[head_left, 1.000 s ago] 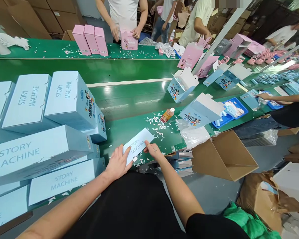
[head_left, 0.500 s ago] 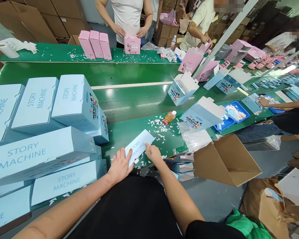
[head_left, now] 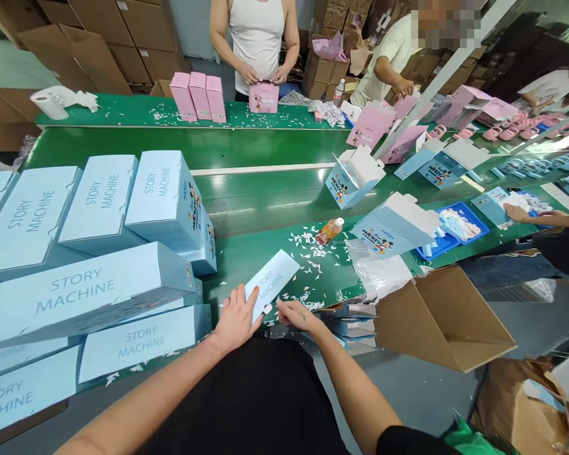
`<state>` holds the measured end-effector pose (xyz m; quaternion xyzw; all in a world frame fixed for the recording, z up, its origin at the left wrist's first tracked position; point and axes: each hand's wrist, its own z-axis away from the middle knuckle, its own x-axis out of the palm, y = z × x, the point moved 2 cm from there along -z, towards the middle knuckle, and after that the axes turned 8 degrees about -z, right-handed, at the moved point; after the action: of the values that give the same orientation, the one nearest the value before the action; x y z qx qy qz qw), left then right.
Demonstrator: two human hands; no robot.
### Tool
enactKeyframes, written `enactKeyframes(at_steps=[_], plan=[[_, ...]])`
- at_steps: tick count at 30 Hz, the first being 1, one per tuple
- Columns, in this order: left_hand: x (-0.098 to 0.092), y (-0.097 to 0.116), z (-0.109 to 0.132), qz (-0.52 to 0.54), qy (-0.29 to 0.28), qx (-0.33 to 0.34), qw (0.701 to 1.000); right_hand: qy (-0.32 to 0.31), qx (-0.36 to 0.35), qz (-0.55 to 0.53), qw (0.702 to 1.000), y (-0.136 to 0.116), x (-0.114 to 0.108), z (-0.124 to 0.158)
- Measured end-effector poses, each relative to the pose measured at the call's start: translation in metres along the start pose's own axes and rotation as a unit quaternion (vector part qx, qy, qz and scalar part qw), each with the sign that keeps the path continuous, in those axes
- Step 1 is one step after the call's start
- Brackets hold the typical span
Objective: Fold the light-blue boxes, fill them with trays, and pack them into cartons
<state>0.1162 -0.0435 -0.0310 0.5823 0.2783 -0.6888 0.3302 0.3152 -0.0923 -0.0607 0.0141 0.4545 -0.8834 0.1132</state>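
A light blue box with STORY MACHINE on its top stands at the near edge of the green table in front of me. My left hand grips its left end, the thumb lying on the lettered top and the fingers round the side. A small white tab sticks out at the box's near edge. Just right of that tab is my right hand, its fingers curled together low beside the box. What those fingertips hold, if anything, is hidden.
Finished-looking blue boxes are piled on my left. White paper scraps surround a drink bottle. Open blue cartons, a blue tray and a brown carton lie to the right. Co-workers handle pink boxes opposite.
My right hand has come off the box's right top edge and moved down to its near side. My left hand keeps its hold. The whole view has shifted slightly.
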Motion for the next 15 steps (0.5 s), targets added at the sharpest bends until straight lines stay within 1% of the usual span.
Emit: enactKeyframes(at_steps=[1,3,6,8,11,13,15], plan=[[0.001,0.000,0.000,0.000,-0.005,-0.003,1.000,-0.013,-0.004,-0.020,1.000,0.006,0.012,0.002],[0.001,0.001,0.000,-0.004,-0.016,-0.003,1.000,-0.018,-0.012,-0.052,0.998,0.013,0.032,0.001],[0.000,0.001,0.001,-0.006,-0.030,0.004,1.000,0.013,-0.016,-0.075,0.997,0.016,0.051,-0.009],[-0.001,0.001,0.001,0.001,-0.034,0.003,0.999,0.042,-0.014,-0.078,0.996,0.016,0.056,-0.014],[-0.002,0.001,0.001,0.015,-0.033,-0.002,0.999,0.077,-0.027,-0.057,0.995,0.014,0.058,-0.014],[-0.002,0.001,0.001,0.019,-0.029,-0.001,0.999,0.084,-0.050,-0.032,0.995,0.014,0.058,-0.010],[-0.002,0.001,0.001,0.019,-0.027,0.000,0.999,0.077,-0.072,-0.021,0.994,0.013,0.058,-0.006]])
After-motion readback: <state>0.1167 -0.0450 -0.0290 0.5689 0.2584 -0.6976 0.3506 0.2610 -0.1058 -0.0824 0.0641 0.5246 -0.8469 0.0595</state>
